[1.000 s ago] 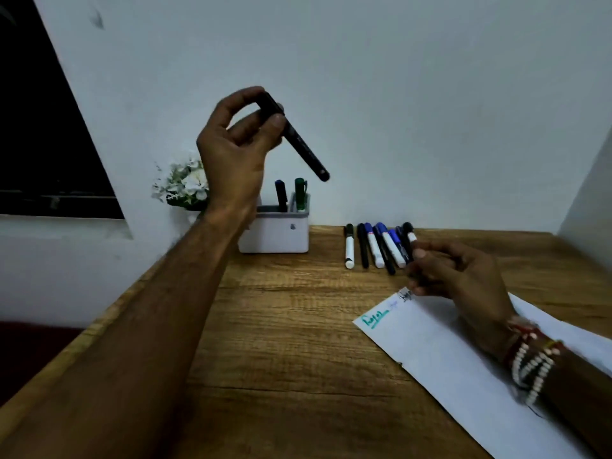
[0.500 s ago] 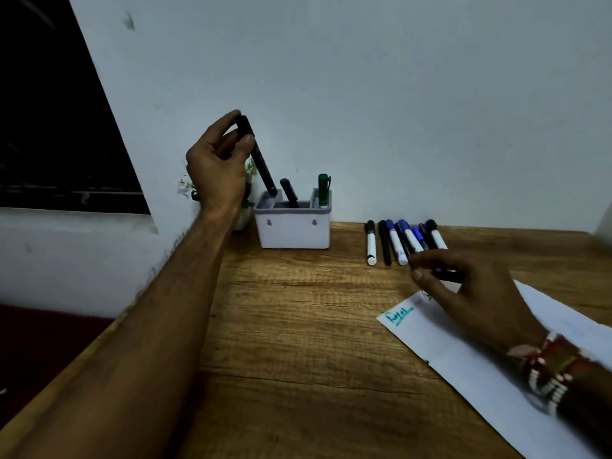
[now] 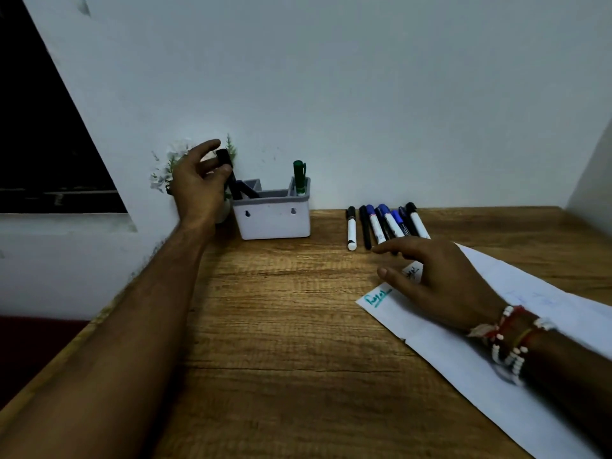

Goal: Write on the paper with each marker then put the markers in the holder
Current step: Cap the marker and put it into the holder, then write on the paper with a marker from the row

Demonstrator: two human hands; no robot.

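Close by, the long white paper sheet (image 3: 463,352) has two small words. The right hand (image 3: 433,279) hovers open above it. Seven markers (image 3: 384,225) wait. Farther off, the left hand (image 3: 198,183) pinches a black marker (image 3: 228,173) into the grey plastic holder (image 3: 273,220), beside a green marker (image 3: 299,175).

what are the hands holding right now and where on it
The left hand pinches a black marker by its top end, lowering it into the holder. The right hand holds nothing.
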